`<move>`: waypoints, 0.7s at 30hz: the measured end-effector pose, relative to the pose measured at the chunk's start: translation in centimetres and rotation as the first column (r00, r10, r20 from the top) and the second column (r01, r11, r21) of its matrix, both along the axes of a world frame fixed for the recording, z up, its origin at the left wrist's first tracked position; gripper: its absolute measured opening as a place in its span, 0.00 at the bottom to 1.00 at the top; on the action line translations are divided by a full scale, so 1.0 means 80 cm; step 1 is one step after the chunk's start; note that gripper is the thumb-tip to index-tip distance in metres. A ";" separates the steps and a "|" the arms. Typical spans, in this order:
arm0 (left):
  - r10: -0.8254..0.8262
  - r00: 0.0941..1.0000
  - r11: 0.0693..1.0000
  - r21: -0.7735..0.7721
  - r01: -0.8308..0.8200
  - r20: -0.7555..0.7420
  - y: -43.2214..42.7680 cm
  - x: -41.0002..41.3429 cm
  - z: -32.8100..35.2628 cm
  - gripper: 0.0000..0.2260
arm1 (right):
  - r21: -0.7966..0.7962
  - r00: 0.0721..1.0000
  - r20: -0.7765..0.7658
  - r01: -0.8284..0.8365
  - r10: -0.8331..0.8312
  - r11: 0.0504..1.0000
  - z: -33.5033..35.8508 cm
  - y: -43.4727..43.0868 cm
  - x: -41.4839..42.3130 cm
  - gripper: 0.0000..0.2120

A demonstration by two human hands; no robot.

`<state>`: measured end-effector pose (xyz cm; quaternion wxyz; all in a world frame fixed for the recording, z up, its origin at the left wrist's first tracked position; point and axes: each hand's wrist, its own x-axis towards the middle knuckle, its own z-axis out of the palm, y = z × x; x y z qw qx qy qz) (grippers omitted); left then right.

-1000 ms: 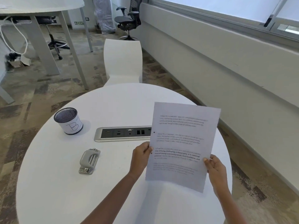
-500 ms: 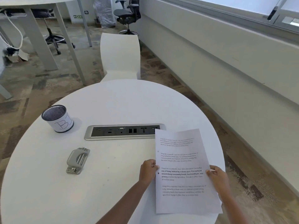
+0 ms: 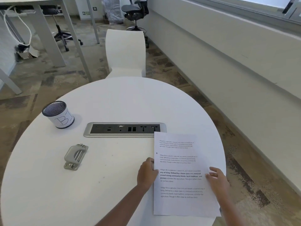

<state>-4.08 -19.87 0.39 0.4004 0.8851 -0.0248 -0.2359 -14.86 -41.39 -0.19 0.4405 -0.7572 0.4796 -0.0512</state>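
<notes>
A printed sheet of paper (image 3: 179, 152) lies flat on the right side of the round white table (image 3: 114, 98), its far corner overlapping the socket panel. My left hand (image 3: 146, 174) is at the sheet's left edge, fingers curled and pinching that edge. My right hand (image 3: 217, 178) rests on the sheet's right edge near the table rim, fingers straight and spread. A grey metal hole punch (image 3: 75, 156) lies to the left of the sheet, apart from both hands.
A mesh pen cup (image 3: 58, 114) with a paper label stands at the far left. A silver socket panel (image 3: 124, 129) is set into the table's middle. A white chair (image 3: 125, 51) stands beyond the table. A wall runs along the right.
The sheet has come down from upright in the air to flat on the table. Both hands lowered with it, and my right hand's fingers have straightened onto it.
</notes>
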 end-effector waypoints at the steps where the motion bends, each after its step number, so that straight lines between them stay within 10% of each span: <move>1: -0.003 1.000 1.000 0.021 0.002 0.002 -0.001 -0.002 0.001 0.16 | -0.035 1.000 0.001 -0.009 0.009 0.999 0.001 0.000 0.000 0.16; 7: 0.042 0.993 0.993 0.104 -0.054 0.114 0.010 -0.009 0.006 0.17 | -0.271 0.982 0.080 -0.141 0.169 0.952 0.010 0.018 0.012 0.13; 21: 0.001 0.851 0.928 0.317 -0.196 0.524 0.197 0.069 0.030 0.12 | -0.147 0.882 0.176 -0.414 0.436 0.898 0.016 0.195 0.120 0.08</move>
